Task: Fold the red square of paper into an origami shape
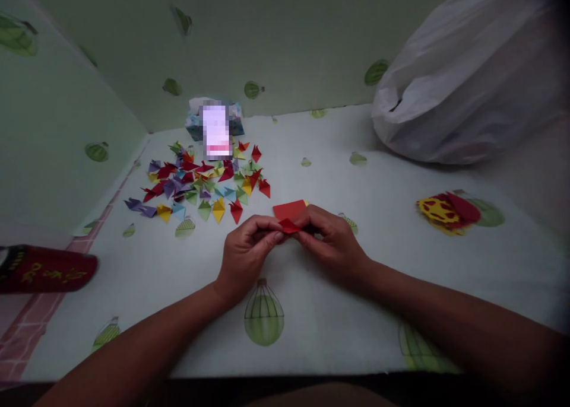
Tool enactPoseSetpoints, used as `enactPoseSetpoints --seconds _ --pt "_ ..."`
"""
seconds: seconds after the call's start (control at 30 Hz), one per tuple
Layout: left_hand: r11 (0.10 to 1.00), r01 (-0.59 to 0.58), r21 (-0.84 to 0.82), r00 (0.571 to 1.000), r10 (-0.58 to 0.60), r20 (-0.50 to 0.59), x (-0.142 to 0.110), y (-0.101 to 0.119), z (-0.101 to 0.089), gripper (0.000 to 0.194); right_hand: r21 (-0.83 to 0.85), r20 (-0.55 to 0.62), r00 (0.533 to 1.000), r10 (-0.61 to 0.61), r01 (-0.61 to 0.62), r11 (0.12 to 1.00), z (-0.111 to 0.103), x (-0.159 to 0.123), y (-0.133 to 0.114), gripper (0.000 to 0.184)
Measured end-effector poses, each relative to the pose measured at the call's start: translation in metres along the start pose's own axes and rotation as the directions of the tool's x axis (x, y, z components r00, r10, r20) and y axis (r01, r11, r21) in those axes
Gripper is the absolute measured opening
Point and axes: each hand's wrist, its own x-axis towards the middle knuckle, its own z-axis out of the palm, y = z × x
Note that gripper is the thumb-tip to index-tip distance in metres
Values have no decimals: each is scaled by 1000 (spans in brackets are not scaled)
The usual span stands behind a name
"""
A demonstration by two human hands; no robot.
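Between the fingertips of both hands is a small folded piece of red paper. My left hand pinches its left end with thumb and fingers. At the other end, my right hand grips it the same way. Just beyond the fingers lies a flat stack of red-orange paper with a bit of yellow at its corner, partly covered by my right hand. Further left, many small folded paper pieces in red, yellow, green, blue and purple are spread over the tabletop.
A lit phone leans on a tissue box behind the folded pieces. At the right back sits a large white plastic bag. A red and yellow ornament lies at right. A dark red cylinder is at the left edge.
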Motion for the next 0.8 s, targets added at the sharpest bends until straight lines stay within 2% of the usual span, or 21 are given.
enactPoseSetpoints --seconds 0.13,0.3,0.43,0.53,0.7,0.8 --pt "1000 7 17 1000 -7 -6 2 0 -2 6 18 -8 1000 -6 6 1000 0 0 -1 11" --pt "999 27 -21 1000 -27 -8 4 3 -3 6 68 34 999 42 -44 997 0 -1 0 10" --pt "998 36 50 999 -36 -10 5 5 -3 6 146 68 993 96 -106 984 -1 1 0 11" --pt "996 47 78 999 -47 -3 4 7 -2 7 141 60 991 118 -126 982 -2 1 -2 16" --pt "995 94 -32 995 -95 -32 2 8 1 20 104 36 992 121 -124 987 -2 -2 -6 18" --pt "992 101 -75 995 -102 -12 4 6 0 29 108 33 991 131 -134 985 -1 -1 -6 19"
